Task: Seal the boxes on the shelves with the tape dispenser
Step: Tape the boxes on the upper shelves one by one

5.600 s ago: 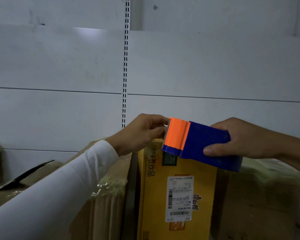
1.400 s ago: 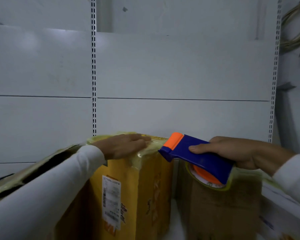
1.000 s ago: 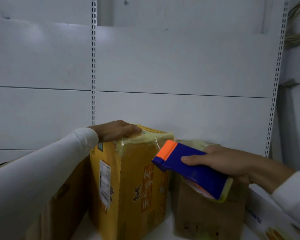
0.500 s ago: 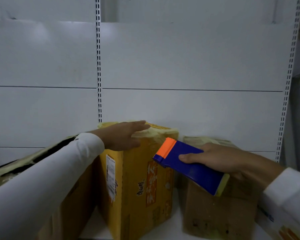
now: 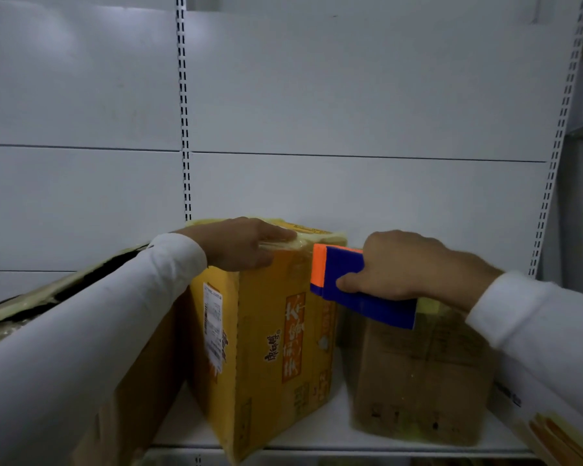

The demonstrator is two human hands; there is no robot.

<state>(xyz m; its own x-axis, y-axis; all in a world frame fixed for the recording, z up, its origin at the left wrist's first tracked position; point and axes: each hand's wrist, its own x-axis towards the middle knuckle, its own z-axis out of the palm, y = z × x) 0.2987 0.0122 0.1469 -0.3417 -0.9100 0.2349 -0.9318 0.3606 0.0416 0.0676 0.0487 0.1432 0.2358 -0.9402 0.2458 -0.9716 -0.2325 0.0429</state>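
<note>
A yellow printed box (image 5: 266, 338) stands turned corner-forward on the white shelf (image 5: 320, 438), its top edge covered in clear tape. My left hand (image 5: 246, 243) lies on the box's top near corner, fingers stretched along the taped edge. My right hand (image 5: 408, 267) grips a blue tape dispenser (image 5: 354, 287) with an orange front, held against the upper right side of the yellow box. A brown cardboard box (image 5: 418, 375) stands to the right, partly behind my right hand.
A larger brown box (image 5: 48, 297) with a raised flap sits at the left, behind my left sleeve. A white carton (image 5: 552, 428) with orange print shows at the bottom right. Grey shelf back panels and slotted uprights (image 5: 183, 105) rise behind.
The dispenser has risen and moved left to the yellow box's upper right side. My left hand has settled lower on the top corner, and the box has turned slightly.
</note>
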